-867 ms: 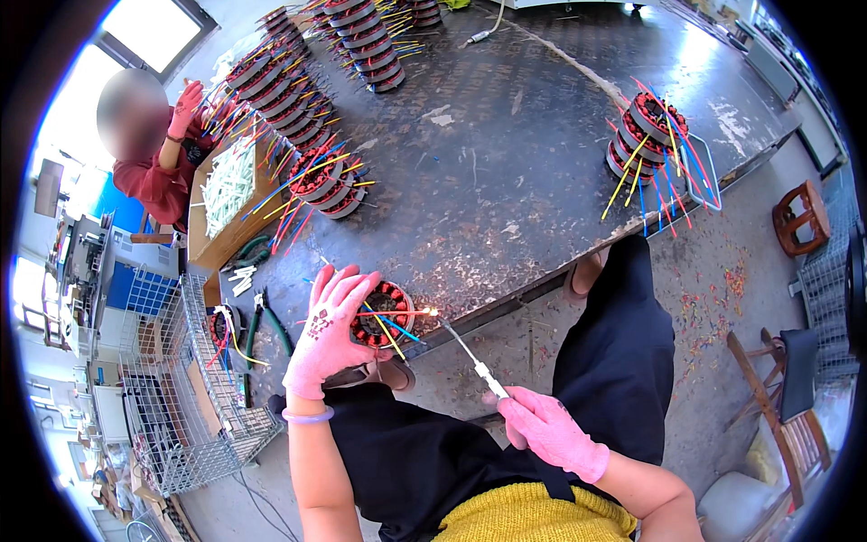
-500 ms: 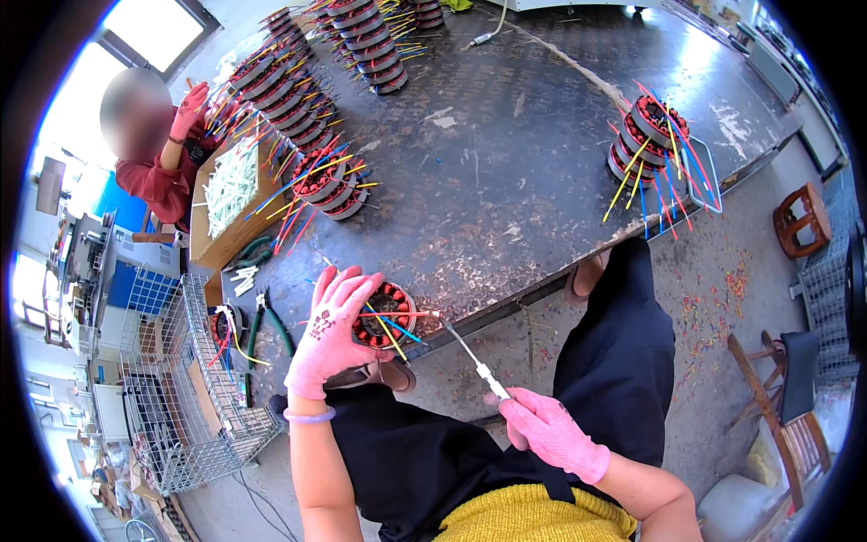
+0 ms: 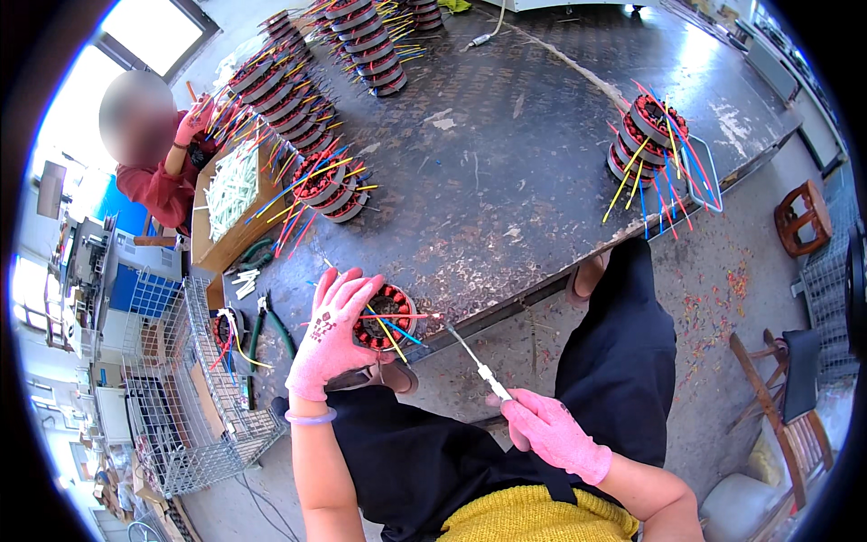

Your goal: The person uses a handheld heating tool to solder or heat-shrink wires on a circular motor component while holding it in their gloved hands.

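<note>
At the near table edge, my left hand (image 3: 330,339), in a pink glove, is closed on the left side of a motor stator (image 3: 411,318). This is a grey ring with red windings. Red, yellow and blue wires stick out to its right. My right hand (image 3: 553,434), also gloved in pink, grips what looks like a soldering iron (image 3: 488,372) with a white sleeve and thin metal shaft. Its tip is beside the reddish-orange end of the red wire (image 3: 424,315); I cannot tell if they touch. My left fingertips are partly hidden behind the stator.
Stacks of wired stators (image 3: 327,185) stand at the far left, another stack (image 3: 646,144) at the right edge. Green-handled pliers (image 3: 275,327) and a loose stator (image 3: 224,327) lie left, by a wire basket (image 3: 203,397). A co-worker (image 3: 158,185) is behind a cardboard box (image 3: 226,239).
My hands, the stator and the iron stay almost still. The co-worker's gloved hand has shifted slightly down and right, toward the tall stator stack.
</note>
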Demonstrator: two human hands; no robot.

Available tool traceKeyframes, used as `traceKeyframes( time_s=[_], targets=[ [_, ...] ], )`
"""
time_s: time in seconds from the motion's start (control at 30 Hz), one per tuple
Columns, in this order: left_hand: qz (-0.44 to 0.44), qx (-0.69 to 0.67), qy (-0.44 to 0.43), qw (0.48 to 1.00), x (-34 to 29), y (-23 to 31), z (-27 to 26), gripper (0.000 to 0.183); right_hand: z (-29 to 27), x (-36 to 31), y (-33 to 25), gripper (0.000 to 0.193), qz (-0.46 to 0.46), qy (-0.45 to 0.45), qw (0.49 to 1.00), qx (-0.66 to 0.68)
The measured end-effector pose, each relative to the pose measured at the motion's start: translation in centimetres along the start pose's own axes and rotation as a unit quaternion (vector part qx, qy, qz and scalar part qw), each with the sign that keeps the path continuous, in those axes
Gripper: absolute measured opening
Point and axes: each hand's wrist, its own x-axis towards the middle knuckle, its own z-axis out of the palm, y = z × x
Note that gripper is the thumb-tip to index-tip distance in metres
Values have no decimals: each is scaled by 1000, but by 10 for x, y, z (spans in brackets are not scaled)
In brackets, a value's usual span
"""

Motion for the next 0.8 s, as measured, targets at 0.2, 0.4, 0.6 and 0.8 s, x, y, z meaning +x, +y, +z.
traceKeyframes(
  time_s=[0.2, 0.4, 0.6, 0.8],
  targets=[
    [-20, -10, -29, 999, -1, -3, 0, 107, 1, 0, -1, 36, -2, 0, 1000, -2],
    [-1, -1, -8, 1000, 0, 0, -2, 100, 1, 0, -1, 36, -3, 2, 1000, -3],
    [3, -4, -10, 1000, 0, -2, -1, 100, 0, 1, 3, 36, -8, 1, 1000, 2],
    [0, -3, -11, 1000, 0, -2, -1, 101, 1, 1, 0, 36, -9, -1, 1000, 6]
  ],
)
